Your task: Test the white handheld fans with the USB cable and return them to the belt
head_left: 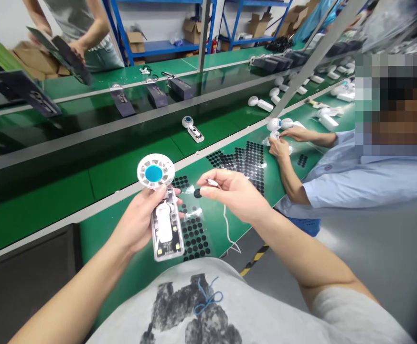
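My left hand (138, 217) is wrapped round a small white fan (165, 222) with a round head, a blue centre and a clear housing showing circuit parts. Right of it, my right hand (235, 193) pinches a black round sticker (197, 193) between thumb and finger. That same hand also holds a white cable (226, 224) by its plug end, and the cable hangs down over the table edge. Sheets of black round stickers (196, 236) lie on the green table beneath and between the hands.
A white fan (193, 129) lies on the green conveyor (122, 165) ahead. At the right a co-worker's hands (282, 145) handle another fan. Dark boxes (122, 100) stand beyond the conveyor, where another person holds a dark box. A black tray (75, 248) is at the left.
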{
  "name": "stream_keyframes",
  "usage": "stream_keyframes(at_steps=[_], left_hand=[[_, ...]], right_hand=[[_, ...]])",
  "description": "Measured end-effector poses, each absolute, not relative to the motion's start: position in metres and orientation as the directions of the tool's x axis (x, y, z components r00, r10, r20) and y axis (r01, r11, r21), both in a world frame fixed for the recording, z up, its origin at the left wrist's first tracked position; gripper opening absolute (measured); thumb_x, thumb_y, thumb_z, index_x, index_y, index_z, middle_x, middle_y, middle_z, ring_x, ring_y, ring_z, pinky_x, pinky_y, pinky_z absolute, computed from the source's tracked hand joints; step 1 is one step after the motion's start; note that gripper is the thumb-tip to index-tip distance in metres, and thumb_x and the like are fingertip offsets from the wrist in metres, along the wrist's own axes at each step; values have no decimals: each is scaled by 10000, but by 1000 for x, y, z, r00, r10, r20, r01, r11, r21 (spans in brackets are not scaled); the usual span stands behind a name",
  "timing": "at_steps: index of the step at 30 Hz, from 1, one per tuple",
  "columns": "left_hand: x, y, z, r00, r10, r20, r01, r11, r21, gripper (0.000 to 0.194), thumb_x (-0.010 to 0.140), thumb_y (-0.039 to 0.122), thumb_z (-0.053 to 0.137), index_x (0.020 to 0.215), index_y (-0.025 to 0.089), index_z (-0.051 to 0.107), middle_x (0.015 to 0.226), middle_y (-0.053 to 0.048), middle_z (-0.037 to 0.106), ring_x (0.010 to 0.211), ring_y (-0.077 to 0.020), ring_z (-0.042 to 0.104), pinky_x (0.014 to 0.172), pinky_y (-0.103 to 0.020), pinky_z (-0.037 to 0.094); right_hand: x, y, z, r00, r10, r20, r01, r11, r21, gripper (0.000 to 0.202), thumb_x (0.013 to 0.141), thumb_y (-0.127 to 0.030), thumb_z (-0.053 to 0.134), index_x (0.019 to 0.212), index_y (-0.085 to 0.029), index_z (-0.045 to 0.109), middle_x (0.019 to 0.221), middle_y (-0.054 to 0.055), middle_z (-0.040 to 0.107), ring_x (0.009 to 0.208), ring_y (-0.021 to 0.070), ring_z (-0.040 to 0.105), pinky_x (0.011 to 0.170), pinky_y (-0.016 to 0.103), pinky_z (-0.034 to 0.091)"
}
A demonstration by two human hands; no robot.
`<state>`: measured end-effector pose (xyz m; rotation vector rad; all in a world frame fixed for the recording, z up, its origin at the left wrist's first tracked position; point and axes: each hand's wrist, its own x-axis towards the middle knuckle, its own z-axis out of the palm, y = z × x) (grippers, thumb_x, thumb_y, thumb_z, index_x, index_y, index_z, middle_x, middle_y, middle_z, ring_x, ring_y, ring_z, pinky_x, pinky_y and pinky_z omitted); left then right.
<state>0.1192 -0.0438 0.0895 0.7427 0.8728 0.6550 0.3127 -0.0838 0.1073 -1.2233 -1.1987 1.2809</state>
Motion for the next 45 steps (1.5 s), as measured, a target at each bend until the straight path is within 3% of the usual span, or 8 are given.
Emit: stream_keyframes(at_steps=[6, 12, 15, 17, 20, 27, 45], left_hand=[[107, -71, 137, 462, 810, -362, -268, 517, 813, 274, 762, 352, 634, 966, 173, 600, 908, -43, 666, 655, -174, 652, 610, -339, 590], [92, -84, 149, 541, 800, -261, -344, 493, 799, 298, 785, 357, 603, 1034, 193, 612, 1017, -59, 650, 864, -232, 644, 721, -351, 576], [88, -89, 148, 522, 826, -213, -360, 440, 823, 277, 797, 402, 581, 989, 207, 621, 883, -30, 671, 716, -183, 659, 596, -274, 576], [89, -91, 146, 488, 850, -197, -375, 408, 832, 284, 806, 437, 556, 950, 201, 622, 771, -14, 661, 611, -151, 640, 519, -236, 551], [92, -93, 145, 454, 873, -179, -399, 379, 835, 300, 806, 456, 549, 939, 198, 622, 731, -2, 648, 625, -140, 631, 548, -221, 539], [93, -99, 147, 397, 906, -145, -429, 323, 844, 304, 799, 451, 562, 968, 205, 617, 830, -1, 647, 870, -189, 624, 702, -245, 525], [94, -99, 150, 371, 921, -118, -431, 284, 857, 304, 784, 463, 568, 962, 223, 625, 997, 1, 640, 977, -214, 591, 779, -282, 518]], right_hand=[[291, -94, 160, -209, 977, 40, 24, 46, -999, 62, 772, -174, 596, 714, -153, 592, 675, -32, 559, 611, 72, 504, 556, 204, 403], [270, -101, 188, -296, 952, 77, 204, 141, -969, 95, 818, -168, 538, 729, -154, 566, 740, -18, 543, 653, 87, 512, 571, 214, 423], [264, -104, 195, -323, 942, 91, 289, 190, -938, 107, 834, -174, 522, 736, -157, 562, 757, -13, 541, 653, 85, 507, 564, 207, 412], [261, -105, 198, -338, 938, 80, 327, 197, -924, 120, 851, -192, 503, 748, -162, 557, 719, -19, 537, 625, 81, 495, 541, 201, 393], [255, -108, 203, -372, 927, 54, 395, 211, -894, 159, 870, -212, 476, 731, -165, 538, 673, -29, 525, 586, 74, 470, 514, 198, 358], [245, -112, 206, -443, 895, 52, 532, 309, -788, 185, 861, -179, 451, 689, -165, 516, 701, -25, 536, 640, 90, 474, 566, 215, 342], [241, -112, 192, -441, 873, 210, 613, 464, -640, 136, 808, -106, 484, 735, -195, 556, 703, -30, 568, 645, 101, 506, 548, 213, 327]])
